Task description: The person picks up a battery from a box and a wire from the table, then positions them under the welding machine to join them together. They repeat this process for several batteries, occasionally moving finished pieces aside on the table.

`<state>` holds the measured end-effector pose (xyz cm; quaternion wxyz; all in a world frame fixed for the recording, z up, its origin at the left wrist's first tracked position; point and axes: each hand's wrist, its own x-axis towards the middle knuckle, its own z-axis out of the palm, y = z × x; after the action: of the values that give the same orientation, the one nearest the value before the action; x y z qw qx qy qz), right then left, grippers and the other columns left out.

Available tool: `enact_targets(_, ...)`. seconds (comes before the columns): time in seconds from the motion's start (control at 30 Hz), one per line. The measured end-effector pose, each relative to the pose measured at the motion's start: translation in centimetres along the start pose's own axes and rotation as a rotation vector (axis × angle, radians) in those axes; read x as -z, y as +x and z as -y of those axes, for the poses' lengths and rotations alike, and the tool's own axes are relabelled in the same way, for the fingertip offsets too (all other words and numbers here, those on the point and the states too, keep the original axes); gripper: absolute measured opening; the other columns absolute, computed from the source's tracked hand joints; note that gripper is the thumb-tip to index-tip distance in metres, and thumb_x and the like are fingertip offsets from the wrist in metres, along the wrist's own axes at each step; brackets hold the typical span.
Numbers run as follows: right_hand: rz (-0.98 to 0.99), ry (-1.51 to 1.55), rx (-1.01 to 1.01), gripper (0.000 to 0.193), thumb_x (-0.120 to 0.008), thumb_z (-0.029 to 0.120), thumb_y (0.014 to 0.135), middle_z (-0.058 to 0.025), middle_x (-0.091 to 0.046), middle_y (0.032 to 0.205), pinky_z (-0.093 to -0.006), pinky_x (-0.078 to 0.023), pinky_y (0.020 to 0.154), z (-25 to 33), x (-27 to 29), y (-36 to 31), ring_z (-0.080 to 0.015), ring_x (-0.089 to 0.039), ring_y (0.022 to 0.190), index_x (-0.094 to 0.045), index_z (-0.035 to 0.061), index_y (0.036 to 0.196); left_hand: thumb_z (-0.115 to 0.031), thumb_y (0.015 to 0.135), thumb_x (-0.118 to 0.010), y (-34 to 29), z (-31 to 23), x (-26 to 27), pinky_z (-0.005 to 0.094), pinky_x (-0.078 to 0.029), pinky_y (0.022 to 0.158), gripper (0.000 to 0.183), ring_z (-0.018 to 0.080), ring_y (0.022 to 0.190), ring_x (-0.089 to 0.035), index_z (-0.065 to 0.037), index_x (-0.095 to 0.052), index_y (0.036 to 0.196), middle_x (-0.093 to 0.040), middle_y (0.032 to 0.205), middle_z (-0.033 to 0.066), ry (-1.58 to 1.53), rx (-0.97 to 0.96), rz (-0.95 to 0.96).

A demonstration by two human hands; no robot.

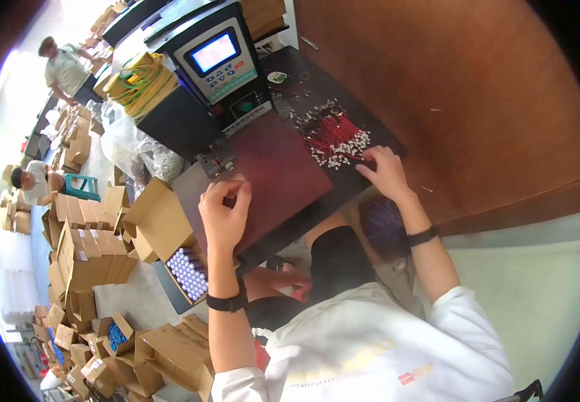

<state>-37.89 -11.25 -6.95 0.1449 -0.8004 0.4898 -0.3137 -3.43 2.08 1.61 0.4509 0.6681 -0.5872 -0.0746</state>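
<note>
My left hand (223, 213) is over the dark red mat (278, 164), near its left side. Its fingers are curled in and the thumb presses against them; whatever they hold, if anything, is hidden. At the table's right, my right hand (388, 175) reaches to the edge of a pile of red wire leads (333, 132) with small white connectors. Its thumb and index finger are apart beside the nearest connectors, and I see nothing held. Close past my left hand stands a small metal fixture (213, 165) at the foot of a machine (226, 80) with a lit screen and buttons.
Left of the table, an open carton (159, 221) adjoins a tray of purple-and-white cylindrical cells (188, 275). Yellow-green cable (141, 84) lies coiled atop a dark box. A brown panel (464, 114) borders the right. Cartons and two other people are farther left.
</note>
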Motion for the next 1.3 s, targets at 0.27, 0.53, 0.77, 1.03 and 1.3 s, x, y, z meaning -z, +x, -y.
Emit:
enact_targets(0.27, 0.074, -0.066, 0.114, 0.014, -0.075, 0.011, 0.085, -0.0134, -0.061, 0.085, -0.0444, -0.049, 0.078, -0.6, -0.2, 1.6, -0.0337, -0.059, 0.088, -0.065, 0.0008, 0.088, -0.019, 0.082, -0.076, 0.0, -0.3, -0.4, 0.0363, -0.044, 0.074, 0.013, 0.0228, 0.065, -0.060, -0.006, -0.075, 0.080, -0.065, 0.070, 0.0073, -0.022, 0.028, -0.047)
enact_targets(0.53, 0.047, 0.200, -0.019, 0.013, -0.068, 0.007, 0.093, -0.0122, -0.070, 0.087, -0.0333, -0.051, 0.072, 0.8, 2.8, 2.8, -0.0194, -0.066, 0.078, -0.066, -0.0034, 0.101, -0.016, 0.084, -0.075, 0.0, -0.1, 0.0, 0.0336, -0.051, 0.066, 0.019, 0.0242, 0.067, -0.067, 0.003, -0.074, 0.086, -0.068, 0.075, 0.0157, 0.017, 0.004, -0.032)
enact_targets(0.77, 0.232, 0.501, -0.398, 0.013, -0.067, 0.010, 0.097, -0.0028, -0.067, 0.083, -0.0250, -0.048, 0.063, -0.7, 4.2, 1.2, -0.0092, -0.063, 0.072, -0.069, -0.0010, 0.102, -0.018, 0.082, -0.075, 0.1, -0.1, -0.4, 0.0365, -0.045, 0.073, 0.013, 0.0212, 0.065, -0.059, -0.005, -0.075, 0.078, -0.066, 0.069, 0.0062, -0.088, 0.075, -0.043)
enact_targets(1.03, -0.049, 1.056, -0.614, 0.015, -0.064, 0.014, 0.102, -0.0003, -0.062, 0.088, -0.0229, -0.043, 0.063, -0.4, 5.8, -7.7, -0.0091, -0.059, 0.077, -0.066, 0.0022, 0.112, -0.015, 0.082, -0.075, 0.0, -0.5, 0.4, 0.0371, -0.055, 0.069, 0.017, 0.0283, 0.072, -0.070, 0.001, -0.075, 0.085, -0.071, 0.078, 0.0183, -0.055, 0.010, -0.034)
enact_targets(1.3, -0.036, 1.466, -0.524, 0.020, -0.063, 0.015, 0.103, -0.0029, -0.060, 0.094, -0.0264, -0.044, 0.063, 7.5, 4.2, -11.3, -0.0131, -0.058, 0.076, -0.063, 0.0012, 0.117, -0.010, 0.084, -0.074, -3.8, -5.5, -0.8, 0.0379, -0.051, 0.069, 0.004, 0.0266, 0.073, -0.065, -0.006, -0.074, 0.084, -0.071, 0.081, 0.0101, -0.133, -0.137, -0.055)
